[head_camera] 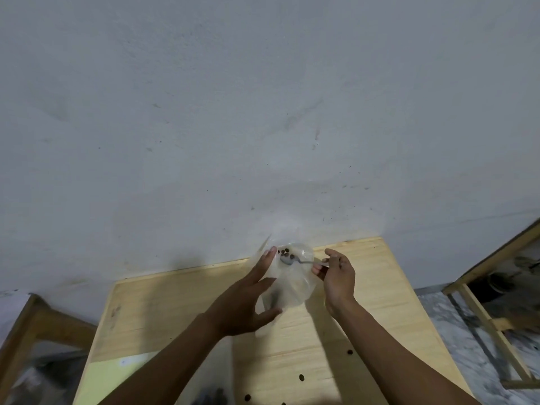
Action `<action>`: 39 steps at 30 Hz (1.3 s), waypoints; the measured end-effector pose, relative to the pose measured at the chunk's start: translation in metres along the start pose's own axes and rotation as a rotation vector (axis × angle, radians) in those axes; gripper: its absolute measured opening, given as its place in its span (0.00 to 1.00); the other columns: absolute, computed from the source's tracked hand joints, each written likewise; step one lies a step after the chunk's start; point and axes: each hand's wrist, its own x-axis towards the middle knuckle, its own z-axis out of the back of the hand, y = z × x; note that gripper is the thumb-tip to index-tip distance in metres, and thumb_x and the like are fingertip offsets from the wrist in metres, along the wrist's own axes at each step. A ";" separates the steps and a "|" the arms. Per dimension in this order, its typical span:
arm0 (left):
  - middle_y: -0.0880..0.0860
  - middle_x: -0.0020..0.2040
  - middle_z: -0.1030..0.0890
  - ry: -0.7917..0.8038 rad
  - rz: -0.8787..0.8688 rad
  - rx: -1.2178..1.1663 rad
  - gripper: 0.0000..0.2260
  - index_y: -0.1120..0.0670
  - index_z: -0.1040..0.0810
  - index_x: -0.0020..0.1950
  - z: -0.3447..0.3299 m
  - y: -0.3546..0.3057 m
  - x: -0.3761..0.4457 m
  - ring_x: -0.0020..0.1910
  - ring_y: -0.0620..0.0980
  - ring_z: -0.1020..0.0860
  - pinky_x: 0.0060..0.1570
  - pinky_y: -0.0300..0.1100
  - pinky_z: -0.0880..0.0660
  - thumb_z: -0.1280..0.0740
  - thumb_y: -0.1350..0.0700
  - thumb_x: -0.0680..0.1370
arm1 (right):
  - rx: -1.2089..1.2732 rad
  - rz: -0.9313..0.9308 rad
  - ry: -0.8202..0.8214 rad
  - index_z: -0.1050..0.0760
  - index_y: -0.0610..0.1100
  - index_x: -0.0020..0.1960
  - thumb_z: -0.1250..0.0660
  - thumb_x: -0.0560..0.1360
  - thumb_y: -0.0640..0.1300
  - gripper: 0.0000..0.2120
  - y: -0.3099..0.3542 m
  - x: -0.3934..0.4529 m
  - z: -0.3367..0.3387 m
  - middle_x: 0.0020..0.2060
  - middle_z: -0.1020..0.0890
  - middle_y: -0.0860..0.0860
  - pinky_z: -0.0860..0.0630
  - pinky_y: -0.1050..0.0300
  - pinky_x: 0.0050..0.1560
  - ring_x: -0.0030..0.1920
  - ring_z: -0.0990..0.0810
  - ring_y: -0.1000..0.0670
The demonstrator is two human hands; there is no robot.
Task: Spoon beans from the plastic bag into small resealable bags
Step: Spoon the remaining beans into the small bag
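Note:
A clear plastic bag (292,285) is held up above the wooden table (181,314) near its far edge. A few dark beans (285,252) lie inside the bag near its top. My left hand (248,299) holds the bag's left side, fingers stretched along the plastic and thumb under it. My right hand (337,276) pinches the handle of a metal spoon (292,261), whose bowl sits inside the bag just below the beans. Whether the spoon carries beans I cannot tell.
Loose dark beans (301,377) lie scattered on the table near the front. A clear small bag (131,361) lies flat at the front left. A grey wall rises behind the table. Wooden frames stand at the left (26,331) and right (482,287).

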 end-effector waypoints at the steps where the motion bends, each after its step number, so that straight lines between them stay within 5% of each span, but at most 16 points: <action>1: 0.51 0.81 0.57 -0.010 0.005 -0.002 0.20 0.57 0.23 0.60 0.004 0.000 0.002 0.80 0.47 0.52 0.65 0.50 0.27 0.33 0.43 0.78 | -0.008 0.019 0.016 0.27 0.36 0.58 0.48 0.84 0.38 0.12 0.003 0.000 -0.002 0.40 0.26 0.40 0.20 0.65 0.33 0.38 0.24 0.45; 6: 0.47 0.81 0.58 -0.003 0.031 -0.012 0.24 0.56 0.24 0.66 0.010 -0.004 0.004 0.79 0.41 0.52 0.67 0.45 0.29 0.33 0.41 0.77 | -0.157 0.103 0.059 0.25 0.38 0.57 0.48 0.84 0.39 0.13 0.008 -0.001 -0.005 0.38 0.24 0.41 0.21 0.63 0.36 0.35 0.24 0.48; 12: 0.44 0.80 0.60 0.074 0.093 -0.047 0.22 0.55 0.23 0.61 -0.024 0.001 -0.021 0.76 0.47 0.38 0.58 0.48 0.24 0.34 0.39 0.77 | -0.342 0.046 0.026 0.26 0.40 0.57 0.50 0.84 0.39 0.14 -0.013 -0.005 0.013 0.40 0.24 0.46 0.21 0.43 0.49 0.35 0.23 0.48; 15: 0.42 0.80 0.61 0.124 0.124 -0.059 0.23 0.56 0.23 0.59 -0.042 -0.003 -0.034 0.72 0.49 0.30 0.53 0.46 0.23 0.35 0.38 0.77 | -0.309 -0.030 -0.019 0.26 0.39 0.56 0.50 0.83 0.38 0.13 -0.027 -0.007 0.025 0.41 0.23 0.46 0.20 0.47 0.45 0.34 0.23 0.47; 21: 0.40 0.80 0.60 0.146 0.161 -0.126 0.23 0.56 0.25 0.64 -0.053 -0.014 -0.041 0.72 0.47 0.32 0.59 0.43 0.25 0.34 0.40 0.77 | -0.048 -0.134 -0.103 0.29 0.33 0.60 0.50 0.84 0.36 0.13 -0.036 -0.006 0.032 0.45 0.25 0.37 0.24 0.65 0.26 0.34 0.27 0.45; 24: 0.39 0.80 0.60 0.150 0.174 -0.153 0.24 0.55 0.25 0.64 -0.049 -0.016 -0.040 0.73 0.47 0.32 0.60 0.41 0.26 0.34 0.40 0.77 | 0.075 -0.177 -0.079 0.29 0.33 0.62 0.48 0.84 0.35 0.13 -0.037 -0.010 0.031 0.49 0.26 0.37 0.23 0.65 0.28 0.35 0.26 0.45; 28: 0.39 0.79 0.60 0.142 0.221 -0.124 0.25 0.55 0.23 0.62 -0.045 -0.012 -0.038 0.69 0.45 0.28 0.50 0.25 0.33 0.35 0.37 0.76 | 0.168 -0.232 -0.027 0.27 0.33 0.62 0.45 0.83 0.36 0.13 -0.039 -0.011 0.028 0.53 0.23 0.38 0.19 0.64 0.37 0.41 0.22 0.47; 34: 0.44 0.80 0.59 0.088 0.230 -0.080 0.22 0.54 0.22 0.55 -0.047 0.004 -0.035 0.79 0.42 0.55 0.69 0.41 0.34 0.34 0.37 0.75 | 0.204 -0.234 0.021 0.27 0.33 0.59 0.46 0.84 0.37 0.12 -0.035 -0.012 0.033 0.55 0.22 0.37 0.18 0.63 0.34 0.40 0.22 0.45; 39: 0.44 0.80 0.54 0.093 0.267 -0.021 0.24 0.53 0.21 0.56 -0.052 0.014 -0.041 0.79 0.43 0.59 0.74 0.48 0.38 0.35 0.35 0.74 | 0.036 -0.130 0.052 0.24 0.34 0.57 0.43 0.83 0.39 0.12 -0.024 -0.011 0.045 0.45 0.18 0.42 0.19 0.61 0.36 0.37 0.20 0.47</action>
